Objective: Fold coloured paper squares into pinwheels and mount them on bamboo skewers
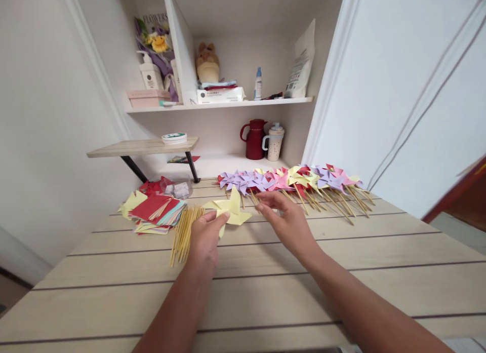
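Note:
My left hand (205, 237) pinches a pale yellow paper pinwheel (231, 209) by its lower left edge, holding it just above the wooden table (266, 282). My right hand (283, 215) hovers to the pinwheel's right, fingers curled inward with the fingertips near its edge; I cannot see anything in them. A bundle of thin wooden sticks (184, 233) lies beside my left hand. Behind my hands, a long row of finished pinwheels on sticks (292, 183), purple, pink, red and yellow, stretches across the table.
A stack of coloured paper squares (154, 210) lies at the left, with a small clear box (181, 190) behind it. A low wooden shelf (142, 148) holds a tape roll. In the alcove stand a red jug (255, 139) and a mug (274, 142); bottles and boxes sit above.

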A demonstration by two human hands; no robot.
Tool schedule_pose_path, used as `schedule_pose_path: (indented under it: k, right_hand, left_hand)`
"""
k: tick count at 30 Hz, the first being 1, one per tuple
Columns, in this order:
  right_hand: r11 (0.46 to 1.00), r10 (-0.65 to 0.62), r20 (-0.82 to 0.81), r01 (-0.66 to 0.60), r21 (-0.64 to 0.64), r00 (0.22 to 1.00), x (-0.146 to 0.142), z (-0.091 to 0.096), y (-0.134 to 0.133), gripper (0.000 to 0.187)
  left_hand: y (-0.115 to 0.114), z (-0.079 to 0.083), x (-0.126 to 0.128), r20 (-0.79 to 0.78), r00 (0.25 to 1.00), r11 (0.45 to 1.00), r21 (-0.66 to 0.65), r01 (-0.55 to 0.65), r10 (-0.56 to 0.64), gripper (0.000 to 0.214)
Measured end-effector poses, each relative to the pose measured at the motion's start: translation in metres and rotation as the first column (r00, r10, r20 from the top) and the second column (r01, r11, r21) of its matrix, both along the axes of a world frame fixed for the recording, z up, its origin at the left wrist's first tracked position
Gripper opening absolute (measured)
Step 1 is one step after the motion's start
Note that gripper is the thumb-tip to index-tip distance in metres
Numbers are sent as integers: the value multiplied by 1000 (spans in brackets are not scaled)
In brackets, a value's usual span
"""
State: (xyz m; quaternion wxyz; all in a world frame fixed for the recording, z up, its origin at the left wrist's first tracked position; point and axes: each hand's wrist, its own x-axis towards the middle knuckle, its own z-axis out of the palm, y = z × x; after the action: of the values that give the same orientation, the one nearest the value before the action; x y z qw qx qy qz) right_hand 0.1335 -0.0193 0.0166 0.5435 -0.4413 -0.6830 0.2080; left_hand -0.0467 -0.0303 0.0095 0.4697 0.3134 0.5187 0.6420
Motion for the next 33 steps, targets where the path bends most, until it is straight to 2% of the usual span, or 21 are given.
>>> schedule_pose_path:
  k: [5,11,14,17,20,25,30,33]
  right_hand:
    - [996,56,-39,-58,-60,998,-2,-4,2,21]
    - [992,107,-35,-109,-61,994,-6,-3,-2,23]
    - [995,86,-61,-89,-54,994,-2,-1,0,23]
    - [998,38,-172,-47,-50,984,10,3,6,26]
    - [999,-9,-356,-8,-47,935,25,8,14,29]
    - [996,-81,-531,43,-84,843,40,15,22,28]
    - [990,-138,-515,96,-108,846,57,21,27,25]
    - [973,-204,-356,149,-176,912,72,20,31,25]
  left_hand:
    - [0,0,0,19,1000,1000,14,22,-22,27]
    - [-3,1,1,-35,998,996,67,55,-52,29]
    - [-4,1,1,-84,996,996,77,33,-27,25]
    - [-2,2,-3,-132,990,993,109,-43,58,21]
    - [2,2,-7,-144,981,977,187,-105,133,22]
    - [6,-2,-6,-144,982,958,277,-79,122,22]
    - [11,-13,-1,-219,972,961,277,-16,80,20]
    - [15,-21,-1,-253,967,963,270,30,41,20]
